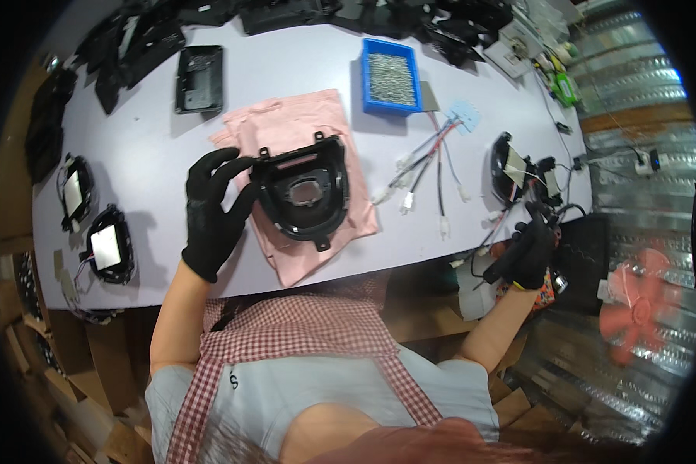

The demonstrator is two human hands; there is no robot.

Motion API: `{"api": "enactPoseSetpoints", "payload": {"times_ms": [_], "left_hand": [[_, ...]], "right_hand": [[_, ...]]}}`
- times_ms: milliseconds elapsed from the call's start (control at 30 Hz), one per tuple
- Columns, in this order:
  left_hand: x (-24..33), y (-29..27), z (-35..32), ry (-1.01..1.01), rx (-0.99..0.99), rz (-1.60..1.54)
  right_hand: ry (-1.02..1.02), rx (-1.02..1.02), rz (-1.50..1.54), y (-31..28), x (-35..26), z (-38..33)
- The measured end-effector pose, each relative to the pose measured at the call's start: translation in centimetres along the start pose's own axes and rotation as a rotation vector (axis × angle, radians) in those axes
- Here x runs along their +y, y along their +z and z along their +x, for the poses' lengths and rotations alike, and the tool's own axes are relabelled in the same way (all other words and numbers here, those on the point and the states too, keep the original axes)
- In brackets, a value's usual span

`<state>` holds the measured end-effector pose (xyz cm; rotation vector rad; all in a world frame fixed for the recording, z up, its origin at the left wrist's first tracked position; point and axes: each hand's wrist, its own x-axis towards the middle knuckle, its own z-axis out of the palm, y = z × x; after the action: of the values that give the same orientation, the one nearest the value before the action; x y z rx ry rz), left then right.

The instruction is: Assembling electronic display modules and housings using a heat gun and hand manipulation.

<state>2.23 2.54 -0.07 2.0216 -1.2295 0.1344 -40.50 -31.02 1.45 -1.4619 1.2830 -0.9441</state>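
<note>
A black plastic housing (309, 193) with mounting tabs and a rounded rim lies on a folded pink cloth (286, 267). My left hand (213, 205), in a black glove, has its fingers and thumb closed on the housing's upper left edge. Off at the right table edge is my right hand (522, 251), also black-gloved. Its fingers look spread beside several cables and near a black round unit (505, 170) with a pale square on it; nothing plainly shows in its grasp.
A blue bin (367, 81) of small metal pieces and a black tray (184, 85) stand farther back. Wire leads with white connectors (421, 174) lie right of the cloth. Two black units (121, 263) sit at left. Black parts (286, 17) line the far edge; an orange fan (638, 309) is lower right.
</note>
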Motion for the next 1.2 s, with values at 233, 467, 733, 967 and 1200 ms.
{"api": "enactPoseSetpoints", "payload": {"times_ms": [233,467,733,967,1200], "left_hand": [[-0.5,0.5,1.0,0.019,-0.044,-0.035],[-0.4,0.8,1.1,0.023,-0.08,-0.144],[-0.7,0.0,0.6,0.005,-0.105,-0.165],[-1.1,0.6,0.3,0.01,-0.078,-0.154],[-0.6,0.1,0.0,-0.009,-0.067,-0.16]], "right_hand": [[0.077,-0.082,0.095,-0.3,1.5,0.4],[0.106,-0.109,0.124,-0.1,2.2,0.9],[-0.085,-0.053,0.027,0.8,3.6,1.4],[0.07,0.093,0.159,1.2,-2.0,0.4],[0.059,-0.045,0.407,1.3,-4.8,-0.3]]}}
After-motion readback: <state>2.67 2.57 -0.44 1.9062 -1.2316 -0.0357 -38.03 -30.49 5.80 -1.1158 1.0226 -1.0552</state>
